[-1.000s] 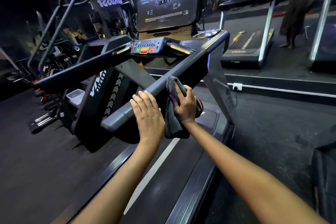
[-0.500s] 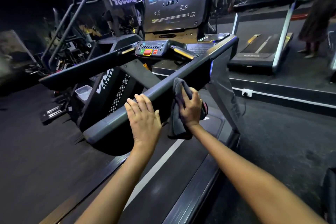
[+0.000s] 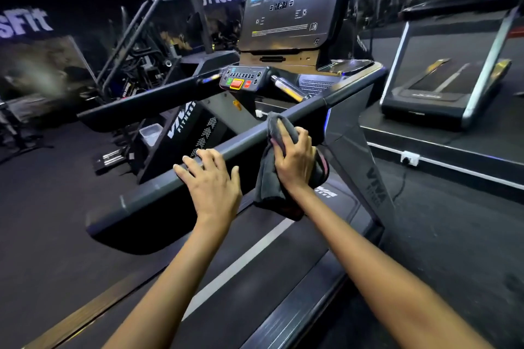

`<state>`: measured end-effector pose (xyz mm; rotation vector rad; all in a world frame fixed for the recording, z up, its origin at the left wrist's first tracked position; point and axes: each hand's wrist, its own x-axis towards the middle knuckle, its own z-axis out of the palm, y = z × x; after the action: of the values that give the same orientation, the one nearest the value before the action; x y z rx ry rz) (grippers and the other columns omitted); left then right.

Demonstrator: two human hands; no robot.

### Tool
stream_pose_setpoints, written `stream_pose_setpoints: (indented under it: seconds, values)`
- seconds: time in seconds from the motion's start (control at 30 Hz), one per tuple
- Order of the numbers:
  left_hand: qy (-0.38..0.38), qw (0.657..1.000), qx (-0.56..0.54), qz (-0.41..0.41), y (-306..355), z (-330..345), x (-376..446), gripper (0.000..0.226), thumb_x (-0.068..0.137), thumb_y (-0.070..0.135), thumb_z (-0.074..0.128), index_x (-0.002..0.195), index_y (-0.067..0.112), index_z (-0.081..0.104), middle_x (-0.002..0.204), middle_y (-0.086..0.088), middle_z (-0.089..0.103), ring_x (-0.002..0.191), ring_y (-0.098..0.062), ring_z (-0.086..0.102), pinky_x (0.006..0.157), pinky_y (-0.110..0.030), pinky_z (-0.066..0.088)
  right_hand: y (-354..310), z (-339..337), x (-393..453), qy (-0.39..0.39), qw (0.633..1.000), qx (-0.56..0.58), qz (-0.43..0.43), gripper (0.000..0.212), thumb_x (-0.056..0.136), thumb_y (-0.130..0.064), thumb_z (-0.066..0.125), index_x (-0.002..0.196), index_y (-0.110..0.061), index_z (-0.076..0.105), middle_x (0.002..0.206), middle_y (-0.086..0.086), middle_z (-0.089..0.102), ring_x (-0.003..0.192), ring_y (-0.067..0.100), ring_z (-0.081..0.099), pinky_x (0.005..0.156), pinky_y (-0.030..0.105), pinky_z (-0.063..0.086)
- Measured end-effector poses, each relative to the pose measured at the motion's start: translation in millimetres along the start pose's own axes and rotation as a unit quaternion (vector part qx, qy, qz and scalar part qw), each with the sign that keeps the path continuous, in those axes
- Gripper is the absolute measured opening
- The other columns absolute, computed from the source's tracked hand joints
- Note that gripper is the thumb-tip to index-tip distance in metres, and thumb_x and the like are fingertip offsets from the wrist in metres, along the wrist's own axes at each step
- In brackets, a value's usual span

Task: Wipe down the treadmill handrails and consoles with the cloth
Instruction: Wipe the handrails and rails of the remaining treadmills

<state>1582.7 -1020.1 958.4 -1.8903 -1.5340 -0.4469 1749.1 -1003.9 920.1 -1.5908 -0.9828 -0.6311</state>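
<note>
Right hand (image 3: 295, 159) gripping grey cloth (image 3: 269, 178) against handrail (image 3: 249, 136); left hand (image 3: 211, 181) flat, fingers relaxed, on the rail.

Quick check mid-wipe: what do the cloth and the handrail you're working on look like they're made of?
Cloth: soft dark grey fabric, likely microfibre; it folds and drapes limply under the right hand.
Handrail: matte dark grey, smooth, probably moulded plastic or coated metal; faint sheen along its top edge, so I cannot say which.
</note>
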Motion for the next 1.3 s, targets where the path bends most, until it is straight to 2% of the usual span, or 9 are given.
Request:
stream_pose_setpoints:
  seconds: [0.13,0.27,0.47,0.57,0.67,0.77,0.97,1.13,1.3]
  values:
    - [-0.022,0.996,-0.085,-0.010,11.6,-4.1,9.3,0.063,0.094,0.046,0.041,0.136,-0.001,0.040,0.143,-0.022,0.039,0.128,-0.049,0.036,0.104,-0.064,0.023,-4.4,-2.4,-21.3,-0.025,0.998,0.007,-0.057,0.045,0.084,-0.037,0.048,0.126,-0.022,0.055,0.107,0.015,0.054,0.091,0.031,0.053,0.073,0.039,0.045]
    - [0.075,0.992,-0.087,0.056,10.1,7.5,6.3,0.061,0.087,0.044,0.036,0.127,0.000,0.052,0.127,-0.019,0.056,0.114,-0.039,0.053,0.099,-0.051,0.036,29.3,-10.5,-25.0,-0.071,0.985,0.019,-0.158,0.040,0.081,-0.031,0.050,0.120,-0.025,0.051,0.111,0.014,0.054,0.090,0.032,0.057,0.070,0.037,0.047]
    - [0.099,0.989,-0.105,0.041,10.4,10.0,4.1,0.060,0.088,0.045,0.040,0.126,0.001,0.053,0.124,-0.016,0.058,0.113,-0.037,0.054,0.099,-0.044,0.025,11.3,-10.7,24.6,-0.060,0.993,0.045,0.088,0.042,0.083,-0.033,0.053,0.121,-0.019,0.063,0.104,0.016,0.054,0.092,0.035,0.055,0.074,0.047,0.046]
    - [0.110,0.985,-0.127,0.029,14.2,9.8,4.3,0.055,0.090,0.044,0.040,0.128,0.006,0.052,0.123,-0.015,0.058,0.113,-0.036,0.054,0.099,-0.045,0.025,0.9,-15.2,18.2,-0.080,0.997,0.006,0.013,0.047,0.084,-0.043,0.044,0.125,-0.026,0.059,0.110,0.013,0.055,0.093,0.032,0.054,0.074,0.043,0.042]
    - [0.127,0.983,-0.126,0.036,14.0,11.9,4.4,0.050,0.091,0.043,0.041,0.132,0.016,0.049,0.124,-0.016,0.057,0.112,-0.036,0.053,0.097,-0.046,0.024,17.3,-17.0,7.2,-0.113,0.990,-0.020,-0.088,0.046,0.084,-0.036,0.046,0.128,-0.030,0.056,0.117,0.013,0.055,0.093,0.032,0.053,0.074,0.044,0.041]
    - [0.115,0.986,-0.111,0.042,14.8,10.5,3.3,0.050,0.091,0.045,0.038,0.129,0.015,0.053,0.125,-0.018,0.056,0.112,-0.039,0.053,0.095,-0.049,0.024,32.0,-20.6,31.3,-0.152,0.986,0.018,-0.061,0.045,0.084,-0.023,0.052,0.129,-0.030,0.056,0.119,0.014,0.051,0.099,0.034,0.052,0.078,0.047,0.039]
    - [0.071,0.987,-0.145,0.017,32.1,1.7,8.1,0.054,0.086,0.038,0.042,0.126,0.003,0.053,0.130,-0.022,0.053,0.120,-0.041,0.049,0.098,-0.064,0.030,20.9,-26.2,41.1,-0.202,0.979,0.002,0.001,0.043,0.094,-0.027,0.046,0.137,-0.033,0.046,0.126,0.013,0.042,0.112,0.031,0.043,0.088,0.048,0.035]
    - [0.002,0.986,-0.145,0.078,61.3,-6.2,23.1,0.063,0.093,0.044,0.031,0.144,0.007,0.034,0.149,-0.012,0.036,0.136,-0.037,0.032,0.107,-0.062,0.018,35.9,-28.6,46.9,-0.211,0.974,0.002,-0.078,0.043,0.092,-0.025,0.048,0.135,-0.031,0.048,0.120,0.015,0.046,0.103,0.034,0.048,0.080,0.048,0.040]
    - [0.084,0.988,-0.100,0.081,67.2,2.7,25.5,0.063,0.085,0.046,0.032,0.127,0.007,0.055,0.126,-0.015,0.059,0.113,-0.039,0.055,0.094,-0.060,0.040,52.3,-27.6,71.0,-0.217,0.976,-0.020,0.026,0.042,0.096,-0.024,0.044,0.137,-0.033,0.045,0.120,0.013,0.041,0.111,0.032,0.044,0.090,0.050,0.037]
